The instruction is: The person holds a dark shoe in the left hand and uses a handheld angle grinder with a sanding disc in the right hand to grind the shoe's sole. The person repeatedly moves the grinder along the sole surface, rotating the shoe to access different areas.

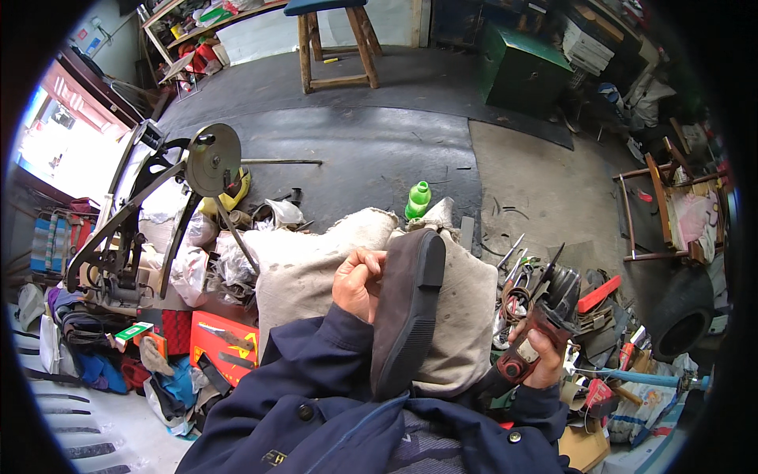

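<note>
Head view: right hand [543,363] wraps a red-and-black handheld power tool [517,368], at the right edge of a beige fabric lap cloth [308,272]. Dark-brown, black-soled shoe [403,320] crosses the cloth's near edge, sole facing right. Left hand [355,286], curled, pinches its left side; steady support, fingers clear of the tool, seems advisable.

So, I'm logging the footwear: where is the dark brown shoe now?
In the head view, the dark brown shoe is near the centre, held in the left grip over the pale cloth, pictured just below the green bottle.
</note>
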`<state>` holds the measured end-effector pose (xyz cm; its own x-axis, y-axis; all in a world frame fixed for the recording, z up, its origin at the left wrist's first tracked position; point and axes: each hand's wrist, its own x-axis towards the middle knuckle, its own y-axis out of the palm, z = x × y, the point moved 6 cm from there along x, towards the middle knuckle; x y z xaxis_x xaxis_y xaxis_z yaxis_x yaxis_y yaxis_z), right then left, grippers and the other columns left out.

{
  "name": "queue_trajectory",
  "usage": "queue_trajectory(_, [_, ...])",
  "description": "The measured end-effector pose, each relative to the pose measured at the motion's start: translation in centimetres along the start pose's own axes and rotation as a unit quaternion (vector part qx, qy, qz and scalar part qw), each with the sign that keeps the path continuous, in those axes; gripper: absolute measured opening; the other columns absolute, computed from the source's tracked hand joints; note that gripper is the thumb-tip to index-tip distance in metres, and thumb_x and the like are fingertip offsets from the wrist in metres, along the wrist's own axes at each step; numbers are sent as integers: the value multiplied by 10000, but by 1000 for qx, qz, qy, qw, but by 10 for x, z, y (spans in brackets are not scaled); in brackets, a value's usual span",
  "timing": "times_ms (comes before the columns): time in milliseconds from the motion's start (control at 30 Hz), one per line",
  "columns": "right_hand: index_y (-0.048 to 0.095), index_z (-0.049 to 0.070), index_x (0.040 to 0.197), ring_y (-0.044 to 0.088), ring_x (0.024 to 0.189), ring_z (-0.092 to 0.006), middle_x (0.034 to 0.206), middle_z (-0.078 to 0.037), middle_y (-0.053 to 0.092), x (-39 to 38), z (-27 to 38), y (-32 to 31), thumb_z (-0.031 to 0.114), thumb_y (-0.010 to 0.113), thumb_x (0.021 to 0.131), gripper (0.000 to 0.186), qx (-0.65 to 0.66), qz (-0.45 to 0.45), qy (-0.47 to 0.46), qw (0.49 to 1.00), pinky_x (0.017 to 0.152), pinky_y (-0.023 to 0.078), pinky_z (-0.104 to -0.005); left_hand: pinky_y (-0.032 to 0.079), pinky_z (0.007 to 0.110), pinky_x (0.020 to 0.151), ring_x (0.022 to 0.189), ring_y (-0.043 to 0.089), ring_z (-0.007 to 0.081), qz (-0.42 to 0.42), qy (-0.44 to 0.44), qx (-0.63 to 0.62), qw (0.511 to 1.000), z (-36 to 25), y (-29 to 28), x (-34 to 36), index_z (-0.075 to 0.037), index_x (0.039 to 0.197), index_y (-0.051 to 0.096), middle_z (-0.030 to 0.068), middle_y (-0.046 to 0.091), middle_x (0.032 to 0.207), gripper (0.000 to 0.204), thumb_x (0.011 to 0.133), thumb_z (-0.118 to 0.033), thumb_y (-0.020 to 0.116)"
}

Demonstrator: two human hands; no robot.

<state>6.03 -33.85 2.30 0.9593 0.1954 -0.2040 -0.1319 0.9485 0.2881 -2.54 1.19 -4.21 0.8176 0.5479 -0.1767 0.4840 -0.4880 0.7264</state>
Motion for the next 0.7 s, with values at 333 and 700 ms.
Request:
queue_trajectory(333, [683,-54,1356,736,837,-293,989,-179,756,1,1,-3,150,790,822,582,-3,0,10,1000,788,595,-400,631,356,958,1080,773,223,54,-211,-76,973,11,29,-10,-27,1273,668,157,793,1217,601,1171,-601,522])
queue_trajectory(700, [670,-55,1332,744,877,-265,1019,-157,766,6,17,-10,125,828,859,530,-165,72,-41,983,814,609,-410,642,315,898,1001,790,167,149,-217,29,964,27,34,1,-3,1381,688,94,802,1188,390,1174,-329,639])
